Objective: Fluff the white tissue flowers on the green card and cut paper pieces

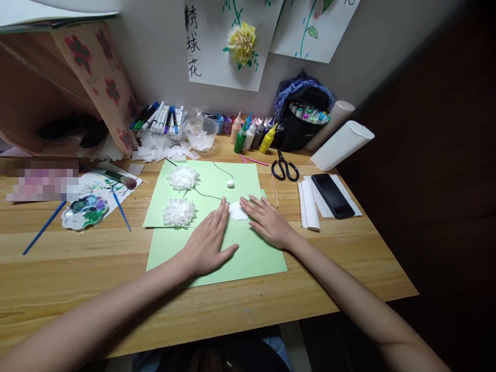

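My left hand [208, 240] lies flat on the green paper [248, 258], fingers stretched out and thumb spread. My right hand [269, 222] rests with fingers extended, the fingertips over the right edge of a small white paper piece [237, 212]. That piece lies between both hands on the upper green sheet [240, 175]. Left of them are two fluffy white paper flowers, an upper flower [183, 178] and a lower flower [179, 212]. A small white bud [230, 183] sits beyond my fingertips, near thin black drawn lines [209, 195].
Black scissors [285, 170], a phone [333, 195] and folded white paper [309, 206] lie to the right. Paint bottles [250, 135], a clear bowl [200, 135] and markers [160, 118] stand at the back. A paint palette [84, 212] and brushes [121, 207] lie left.
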Demonstrator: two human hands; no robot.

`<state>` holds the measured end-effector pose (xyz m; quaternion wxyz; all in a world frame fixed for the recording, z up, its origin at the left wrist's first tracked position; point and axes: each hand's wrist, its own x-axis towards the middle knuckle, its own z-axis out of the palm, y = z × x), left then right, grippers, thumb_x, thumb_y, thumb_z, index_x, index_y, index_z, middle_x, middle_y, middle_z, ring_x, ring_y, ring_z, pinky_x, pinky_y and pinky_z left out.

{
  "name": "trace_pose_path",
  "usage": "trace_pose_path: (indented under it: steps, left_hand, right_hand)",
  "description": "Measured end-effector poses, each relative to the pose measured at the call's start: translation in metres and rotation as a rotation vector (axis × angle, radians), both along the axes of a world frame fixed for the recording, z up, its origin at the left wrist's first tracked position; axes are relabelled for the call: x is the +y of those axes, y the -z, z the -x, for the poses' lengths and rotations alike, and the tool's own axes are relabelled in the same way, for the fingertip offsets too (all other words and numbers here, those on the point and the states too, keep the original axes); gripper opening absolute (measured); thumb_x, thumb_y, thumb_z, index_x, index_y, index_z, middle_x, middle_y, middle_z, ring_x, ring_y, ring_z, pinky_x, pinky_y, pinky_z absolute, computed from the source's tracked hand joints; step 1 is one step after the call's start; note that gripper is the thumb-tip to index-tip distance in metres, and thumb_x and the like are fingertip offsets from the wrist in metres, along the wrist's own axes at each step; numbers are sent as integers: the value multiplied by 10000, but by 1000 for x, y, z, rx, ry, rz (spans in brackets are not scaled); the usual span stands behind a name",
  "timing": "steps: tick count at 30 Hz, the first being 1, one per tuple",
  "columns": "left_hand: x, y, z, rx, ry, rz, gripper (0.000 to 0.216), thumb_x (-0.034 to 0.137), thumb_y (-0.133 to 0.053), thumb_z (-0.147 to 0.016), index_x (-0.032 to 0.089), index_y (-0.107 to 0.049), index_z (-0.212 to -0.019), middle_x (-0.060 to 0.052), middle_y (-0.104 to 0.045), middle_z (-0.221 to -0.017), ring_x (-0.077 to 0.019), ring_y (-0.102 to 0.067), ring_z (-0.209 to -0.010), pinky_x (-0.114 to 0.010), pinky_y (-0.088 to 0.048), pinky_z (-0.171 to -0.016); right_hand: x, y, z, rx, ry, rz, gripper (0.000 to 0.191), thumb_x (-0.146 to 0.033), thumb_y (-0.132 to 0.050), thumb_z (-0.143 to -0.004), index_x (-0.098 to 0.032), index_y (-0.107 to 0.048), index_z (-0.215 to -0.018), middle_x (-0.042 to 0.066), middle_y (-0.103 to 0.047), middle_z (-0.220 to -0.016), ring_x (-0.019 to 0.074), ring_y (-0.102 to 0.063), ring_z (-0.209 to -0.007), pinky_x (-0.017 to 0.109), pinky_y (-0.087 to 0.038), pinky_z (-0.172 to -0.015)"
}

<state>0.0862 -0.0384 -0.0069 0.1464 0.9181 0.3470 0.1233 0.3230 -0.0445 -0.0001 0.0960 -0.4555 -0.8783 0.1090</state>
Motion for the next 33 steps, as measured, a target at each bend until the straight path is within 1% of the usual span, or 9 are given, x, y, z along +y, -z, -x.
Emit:
trace_pose_path:
  steps: [3, 7, 13, 17, 20, 23, 29, 33]
  left_hand:
    - [0, 0, 0, 10, 9, 4, 905, 557, -404, -862, 100, 81, -1475, -198, -2, -1545, -307, -172, -1414, -453, -256, -1118]
    - [0, -1, -1, 20, 8, 10, 887, 561, -389, -865, 97, 55, -1477, -201, -32, -1544, -308, -187, -1411, -448, -248, -1120]
    - [0, -1, -1, 15, 8, 12, 869, 554, -392, -863, 97, 14, -1481, -193, -54, -1546, -312, -202, -1407, -443, -244, -1122]
    - [0, 1, -1, -1, -2, 0, 859, 556, -389, -866, 92, -8, -1480, -194, -31, -1547, -319, -203, -1405, -446, -248, -1122]
    - [0, 2, -1, -19, -12, -11, 871, 565, -389, -862, 81, -9, -1478, -200, -3, -1546, -329, -188, -1407, -454, -252, -1121]
    - [0, 2, -2, -1, -1, 0, 864, 556, -385, -865, 58, -30, -1475, -209, -40, -1543, -319, -182, -1410, -442, -236, -1132]
    - [2, 1, -1, 5, 6, 11, 871, 566, -395, -856, 41, -70, -1470, -214, -102, -1536, -299, -164, -1417, -420, -219, -1144]
    - [3, 1, -1, 14, 8, 1, 867, 575, -387, -855, 29, -98, -1464, -220, -124, -1531, -295, -156, -1419, -418, -220, -1144]
  right_hand:
    - [0, -1, 1, -22, -4, 34, 535, -340, -324, -978, -312, -137, -1479, -25, -273, -1519, 238, -170, -1426, 547, -225, -1127]
    - [1, -2, 4, -44, 54, 39, 514, -347, -302, -983, -339, -148, -1474, -36, -296, -1508, 250, -184, -1421, 564, -228, -1118]
    - [0, 1, 3, -41, 79, 35, 533, -388, -293, -982, -328, -112, -1480, -17, -281, -1515, 246, -176, -1424, 568, -217, -1119]
    - [0, 1, 1, 25, 74, 17, 548, -384, -277, -985, -279, -91, -1489, 7, -238, -1531, 230, -165, -1428, 535, -203, -1136]
    - [2, 0, 5, 50, 22, 23, 529, -377, -291, -983, -283, -147, -1483, -7, -263, -1524, 226, -160, -1429, 527, -202, -1141]
    - [4, -1, 13, 54, 13, 32, 486, -363, -297, -985, -288, -241, -1462, -21, -320, -1502, 222, -195, -1421, 517, -228, -1138]
    - [8, 3, 29, 29, 46, -52, 493, -335, -289, -982, -124, -342, -1425, 79, -365, -1475, 226, -292, -1387, 464, -243, -1150]
    - [10, 5, 34, -19, 46, -95, 537, -368, -313, -973, -68, -345, -1417, 141, -360, -1467, 252, -291, -1385, 476, -221, -1157]
